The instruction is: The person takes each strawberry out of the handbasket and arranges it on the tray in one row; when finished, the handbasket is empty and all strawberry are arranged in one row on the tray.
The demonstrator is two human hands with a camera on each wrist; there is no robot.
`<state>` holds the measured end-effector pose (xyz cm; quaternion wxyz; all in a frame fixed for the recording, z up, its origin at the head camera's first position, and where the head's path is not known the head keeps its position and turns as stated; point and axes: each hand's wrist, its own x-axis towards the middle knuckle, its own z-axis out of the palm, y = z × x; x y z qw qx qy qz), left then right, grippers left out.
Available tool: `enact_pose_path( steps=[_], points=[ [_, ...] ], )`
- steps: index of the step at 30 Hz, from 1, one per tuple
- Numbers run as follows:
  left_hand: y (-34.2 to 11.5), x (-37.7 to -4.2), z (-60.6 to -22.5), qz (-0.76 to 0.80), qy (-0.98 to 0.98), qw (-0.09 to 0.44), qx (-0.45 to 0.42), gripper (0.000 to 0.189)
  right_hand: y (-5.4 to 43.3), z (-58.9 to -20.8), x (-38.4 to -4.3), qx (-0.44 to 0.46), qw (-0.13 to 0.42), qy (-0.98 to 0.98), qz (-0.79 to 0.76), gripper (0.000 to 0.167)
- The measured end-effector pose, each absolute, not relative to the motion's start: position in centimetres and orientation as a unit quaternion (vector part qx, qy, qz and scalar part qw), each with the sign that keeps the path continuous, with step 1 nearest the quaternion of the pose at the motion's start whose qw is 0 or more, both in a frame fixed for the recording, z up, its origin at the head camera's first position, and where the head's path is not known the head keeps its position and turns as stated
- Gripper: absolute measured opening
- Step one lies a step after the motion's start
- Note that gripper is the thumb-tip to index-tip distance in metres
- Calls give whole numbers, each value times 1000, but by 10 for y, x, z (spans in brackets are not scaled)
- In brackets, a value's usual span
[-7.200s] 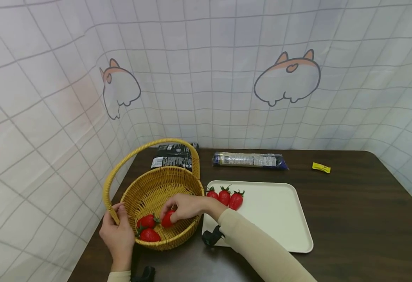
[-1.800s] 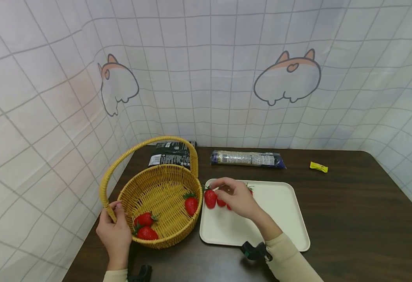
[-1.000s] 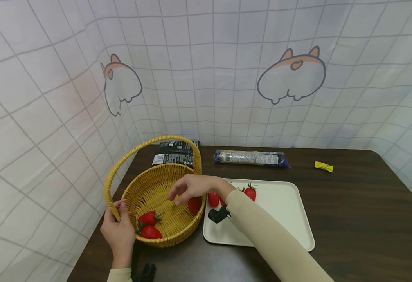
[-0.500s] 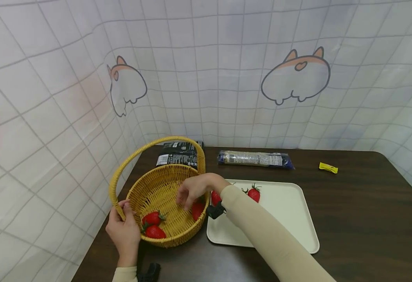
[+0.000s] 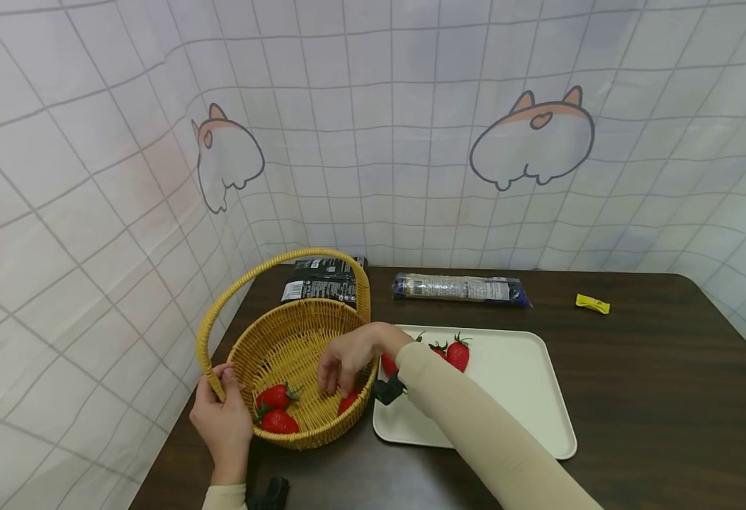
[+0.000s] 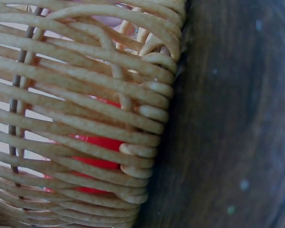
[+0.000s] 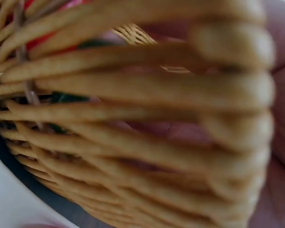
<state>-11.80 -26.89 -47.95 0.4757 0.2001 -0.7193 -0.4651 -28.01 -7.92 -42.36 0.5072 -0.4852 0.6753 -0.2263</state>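
Note:
My left hand (image 5: 224,421) holds the left foot of the handle (image 5: 204,333) on the yellow woven basket (image 5: 312,440). Inside the basket my right hand (image 5: 346,354) reaches down by the right wall, its curled fingers at a red strawberry (image 5: 347,402) that they partly cover. Two more strawberries (image 5: 278,421) lie together at the basket's front left. In the left wrist view, red strawberry (image 6: 99,152) shows through the weave. Through the wall in the right wrist view, green leaves (image 7: 69,97) show beside my fingers.
A white tray (image 5: 500,397) stands right of the basket, with several strawberries (image 5: 458,354) at its back left, partly behind my right forearm. Behind lie a black packet (image 5: 321,283), a long clear-and-blue packet (image 5: 462,288) and a small yellow wrapped piece (image 5: 592,304).
My right hand has gone from the tray into the basket, then lower at its right side. The strawberry there has shifted toward the front. My left hand keeps hold of the handle.

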Motion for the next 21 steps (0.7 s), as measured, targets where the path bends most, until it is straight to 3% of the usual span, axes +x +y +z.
enact_pose_path(
  steps=[8,21],
  points=[
    [-268,-117,-479,-465,-718,475,205,21,-83,-428,-273,-486,553,644,-206,38],
    [-268,-117,-479,-453,-722,484,200,22,-85,-432,-267,-509,549,639,-176,27]
  ],
)
